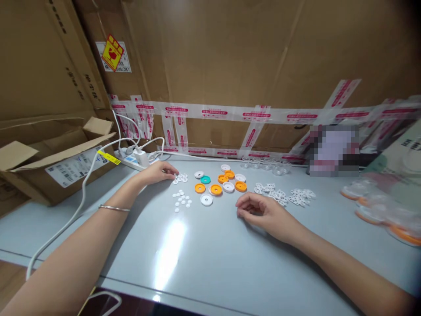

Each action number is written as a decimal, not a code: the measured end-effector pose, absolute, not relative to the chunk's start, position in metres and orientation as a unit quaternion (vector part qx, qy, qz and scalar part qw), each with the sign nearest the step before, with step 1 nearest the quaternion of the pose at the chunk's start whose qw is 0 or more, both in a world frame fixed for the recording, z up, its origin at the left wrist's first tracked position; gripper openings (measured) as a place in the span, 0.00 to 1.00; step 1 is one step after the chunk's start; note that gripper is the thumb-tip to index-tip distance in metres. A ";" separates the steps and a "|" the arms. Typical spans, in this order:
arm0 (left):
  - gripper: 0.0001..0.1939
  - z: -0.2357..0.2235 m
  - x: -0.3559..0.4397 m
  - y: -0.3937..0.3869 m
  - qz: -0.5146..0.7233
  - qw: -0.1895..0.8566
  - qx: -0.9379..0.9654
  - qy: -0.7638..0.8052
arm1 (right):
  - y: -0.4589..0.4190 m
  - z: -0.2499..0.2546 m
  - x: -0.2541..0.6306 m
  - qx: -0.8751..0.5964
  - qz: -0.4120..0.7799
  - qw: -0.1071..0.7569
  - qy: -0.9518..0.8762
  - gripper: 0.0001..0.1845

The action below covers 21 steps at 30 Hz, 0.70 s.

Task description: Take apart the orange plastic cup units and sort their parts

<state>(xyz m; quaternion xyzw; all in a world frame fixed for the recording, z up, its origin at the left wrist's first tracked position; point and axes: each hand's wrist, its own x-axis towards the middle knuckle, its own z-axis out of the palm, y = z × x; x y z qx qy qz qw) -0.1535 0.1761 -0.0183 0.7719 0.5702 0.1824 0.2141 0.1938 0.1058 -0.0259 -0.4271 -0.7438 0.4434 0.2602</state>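
Observation:
My left hand reaches to a small cluster of white plastic pieces with stems, its thumb and index finger closing on one at the cluster's left edge. Nearer to me lie several small white discs. In the middle sit larger round rings: orange rings, white rings and a teal ring. My right hand rests on the table right of the rings, fingers loosely curled, with nothing visible in it. Just beyond it are piles of white openwork pieces.
Clear plastic domes stand along the back. Blurred clear domes with orange bases are at the right, beside a clear bag. A power strip with white cables, an open carton and a large taped cardboard box border the table.

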 end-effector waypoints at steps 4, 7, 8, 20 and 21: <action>0.10 -0.001 -0.129 0.162 0.238 0.095 0.779 0.572 | 0.101 -0.020 0.188 -0.444 0.483 0.280 -0.701 0.12; 0.10 0.008 -0.086 0.134 0.286 0.088 0.810 0.505 | 0.097 -0.020 0.182 -0.437 0.517 0.296 -0.674 0.14; 0.10 0.008 -0.070 0.124 0.284 0.131 0.826 0.470 | 0.096 -0.020 0.181 -0.430 0.525 0.301 -0.670 0.14; 0.07 -0.021 -0.006 0.085 0.294 0.292 0.799 0.436 | 0.090 -0.020 0.176 -0.427 0.509 0.328 -0.672 0.14; 0.07 -0.020 -0.006 0.084 0.299 0.295 0.796 0.436 | 0.090 -0.020 0.176 -0.432 0.509 0.326 -0.670 0.14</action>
